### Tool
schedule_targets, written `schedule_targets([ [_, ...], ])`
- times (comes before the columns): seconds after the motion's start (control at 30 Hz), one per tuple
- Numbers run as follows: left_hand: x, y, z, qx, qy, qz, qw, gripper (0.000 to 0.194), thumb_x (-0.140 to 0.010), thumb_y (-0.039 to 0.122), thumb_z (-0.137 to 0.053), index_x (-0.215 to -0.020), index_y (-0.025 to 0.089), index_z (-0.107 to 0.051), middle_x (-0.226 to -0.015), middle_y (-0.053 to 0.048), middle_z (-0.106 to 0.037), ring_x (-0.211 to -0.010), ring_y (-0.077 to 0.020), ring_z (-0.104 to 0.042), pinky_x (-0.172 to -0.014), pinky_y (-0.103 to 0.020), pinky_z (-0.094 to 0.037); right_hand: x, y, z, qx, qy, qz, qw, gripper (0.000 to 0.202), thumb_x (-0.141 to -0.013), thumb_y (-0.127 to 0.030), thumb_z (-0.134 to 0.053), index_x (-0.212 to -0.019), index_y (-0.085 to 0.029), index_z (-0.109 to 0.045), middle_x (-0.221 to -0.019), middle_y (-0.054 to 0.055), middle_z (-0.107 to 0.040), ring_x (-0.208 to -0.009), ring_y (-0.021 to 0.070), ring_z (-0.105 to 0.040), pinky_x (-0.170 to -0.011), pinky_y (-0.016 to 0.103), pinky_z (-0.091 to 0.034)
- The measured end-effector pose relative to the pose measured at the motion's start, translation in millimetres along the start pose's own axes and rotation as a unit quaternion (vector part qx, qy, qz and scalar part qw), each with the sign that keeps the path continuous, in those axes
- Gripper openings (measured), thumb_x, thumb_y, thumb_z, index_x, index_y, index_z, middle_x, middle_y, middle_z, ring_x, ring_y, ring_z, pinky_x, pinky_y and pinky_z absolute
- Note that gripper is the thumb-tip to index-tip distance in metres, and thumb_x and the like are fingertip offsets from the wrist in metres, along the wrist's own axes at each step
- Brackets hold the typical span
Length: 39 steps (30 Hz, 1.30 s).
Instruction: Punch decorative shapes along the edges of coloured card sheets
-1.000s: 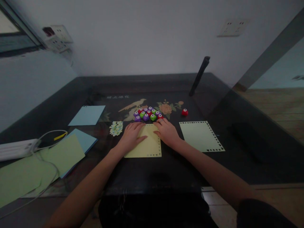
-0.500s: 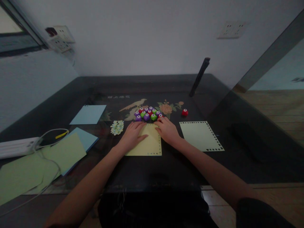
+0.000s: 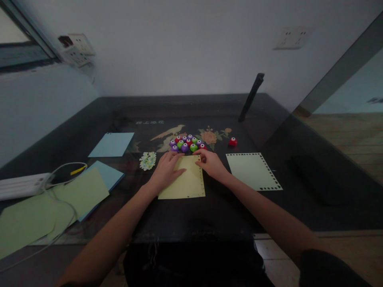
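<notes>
A pale yellow sheet [image 3: 188,183] with small punched holes along its right edge lies on the dark table in front of me. My left hand [image 3: 167,169] rests flat over its upper left part, thumb apart from the fingers. At the upper right corner, my right hand [image 3: 211,162] pinches the sheet's edge between thumb and fingers. Just beyond both hands sits a cluster of red, green and purple punches [image 3: 184,146] with white round tops. A pile of small pale cutouts [image 3: 147,161] is left of my left hand.
On the right lie a pale green hole-edged sheet [image 3: 253,171] and a lone red punch [image 3: 232,142]. Blue sheet [image 3: 112,144], green sheets [image 3: 86,189], a white power strip [image 3: 24,186] and cable are left. A black upright object [image 3: 251,97] stands at the back.
The yellow sheet's lower edge has shifted slightly toward me and tilted. My right hand's fingers have curled more at its corner. My left hand has hardly moved.
</notes>
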<state>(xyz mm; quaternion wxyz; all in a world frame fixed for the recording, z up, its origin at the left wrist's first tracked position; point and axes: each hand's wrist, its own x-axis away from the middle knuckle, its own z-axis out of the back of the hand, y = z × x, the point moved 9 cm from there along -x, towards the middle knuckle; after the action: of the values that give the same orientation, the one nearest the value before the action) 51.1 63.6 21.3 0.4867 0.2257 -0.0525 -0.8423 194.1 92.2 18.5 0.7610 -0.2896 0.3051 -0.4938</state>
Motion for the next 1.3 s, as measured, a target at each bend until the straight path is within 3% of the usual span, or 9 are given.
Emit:
schedule_targets([
  [0.17,-2,-14,19.1,0.063,0.068,0.055,0.994,0.051,-0.077,0.030,-0.064,-0.125,0.022,-0.047,-0.119,-0.011,-0.049,-0.115,-0.0264,-0.045,-0.099,-0.046,-0.037,-1,4,6,-0.079,0.000,-0.018,0.997,0.025,-0.071,-0.012,-0.061,-0.096,-0.013,-0.064,-0.073,0.000,-0.058,-0.058,0.0100,-0.054,-0.059,0.025,-0.043],
  [0.3,-1,-39,25.4,0.225,0.115,0.144,0.957,0.062,-0.076,0.031,-0.064,-0.131,0.020,-0.039,-0.123,-0.013,-0.050,-0.114,-0.0260,-0.049,-0.092,-0.044,-0.045,1,8,29,-0.152,0.017,-0.057,0.987,0.028,-0.070,-0.016,-0.062,-0.098,-0.012,-0.062,-0.074,0.001,-0.060,-0.055,0.0103,-0.055,-0.057,0.027,-0.045],
  [0.43,2,-35,1.1,0.450,0.014,0.206,0.869,0.052,-0.081,0.038,-0.057,-0.127,0.017,-0.045,-0.108,-0.013,-0.064,-0.088,-0.0216,-0.063,-0.075,-0.037,-0.052,9,18,60,-0.233,0.064,-0.076,0.967,0.028,-0.067,-0.022,-0.065,-0.094,-0.014,-0.061,-0.083,0.004,-0.065,-0.067,0.0143,-0.061,-0.067,0.032,-0.050],
  [0.57,12,-7,-13.9,0.493,-0.112,0.250,0.825,0.041,-0.079,0.047,-0.059,-0.099,0.012,-0.064,-0.083,-0.010,-0.071,-0.070,-0.0197,-0.064,-0.061,-0.030,-0.051,22,32,83,-0.288,0.119,-0.087,0.946,0.032,-0.063,-0.026,-0.071,-0.091,-0.016,-0.060,-0.084,0.004,-0.066,-0.072,0.0160,-0.063,-0.071,0.034,-0.050],
  [0.63,15,1,-13.6,0.493,-0.127,0.257,0.821,0.038,-0.076,0.048,-0.061,-0.088,0.013,-0.067,-0.074,-0.007,-0.070,-0.065,-0.0188,-0.064,-0.057,-0.028,-0.049,30,37,86,-0.307,0.127,-0.092,0.939,0.033,-0.064,-0.029,-0.072,-0.091,-0.016,-0.060,-0.082,0.004,-0.066,-0.071,0.0151,-0.061,-0.066,0.030,-0.049],
  [0.7,15,2,-10.9,0.490,-0.109,0.266,0.823,0.036,-0.074,0.049,-0.063,-0.080,0.014,-0.066,-0.069,-0.005,-0.069,-0.062,-0.0173,-0.063,-0.054,-0.026,-0.048,37,39,81,-0.326,0.099,-0.105,0.934,0.033,-0.068,-0.032,-0.070,-0.095,-0.016,-0.060,-0.077,0.003,-0.066,-0.066,0.0136,-0.060,-0.059,0.027,-0.047],
  [0.9,14,-7,-10.5,0.472,-0.060,0.291,0.830,0.041,-0.073,0.051,-0.064,-0.088,0.014,-0.067,-0.069,-0.004,-0.069,-0.061,-0.0181,-0.062,-0.051,-0.025,-0.046,55,36,46,-0.322,-0.082,-0.139,0.933,0.029,-0.076,-0.036,-0.064,-0.098,-0.016,-0.064,-0.086,0.007,-0.069,-0.067,0.0135,-0.061,-0.055,0.026,-0.045],
  [1.03,15,-8,-11.6,0.468,-0.045,0.291,0.833,0.043,-0.073,0.053,-0.064,-0.089,0.013,-0.068,-0.070,-0.004,-0.069,-0.061,-0.0180,-0.062,-0.051,-0.024,-0.046,58,36,42,-0.286,-0.103,-0.152,0.941,0.026,-0.073,-0.034,-0.067,-0.094,-0.018,-0.066,-0.087,0.005,-0.070,-0.068,0.0135,-0.060,-0.056,0.025,-0.045],
  [1.3,16,-5,-9.0,0.454,-0.018,0.290,0.842,0.041,-0.075,0.052,-0.061,-0.088,0.014,-0.067,-0.070,-0.004,-0.069,-0.062,-0.0175,-0.061,-0.053,-0.024,-0.046,65,34,27,-0.322,-0.161,-0.183,0.915,0.024,-0.069,-0.040,-0.071,-0.083,-0.021,-0.070,-0.081,0.005,-0.071,-0.070,0.0165,-0.062,-0.062,0.029,-0.049],
])
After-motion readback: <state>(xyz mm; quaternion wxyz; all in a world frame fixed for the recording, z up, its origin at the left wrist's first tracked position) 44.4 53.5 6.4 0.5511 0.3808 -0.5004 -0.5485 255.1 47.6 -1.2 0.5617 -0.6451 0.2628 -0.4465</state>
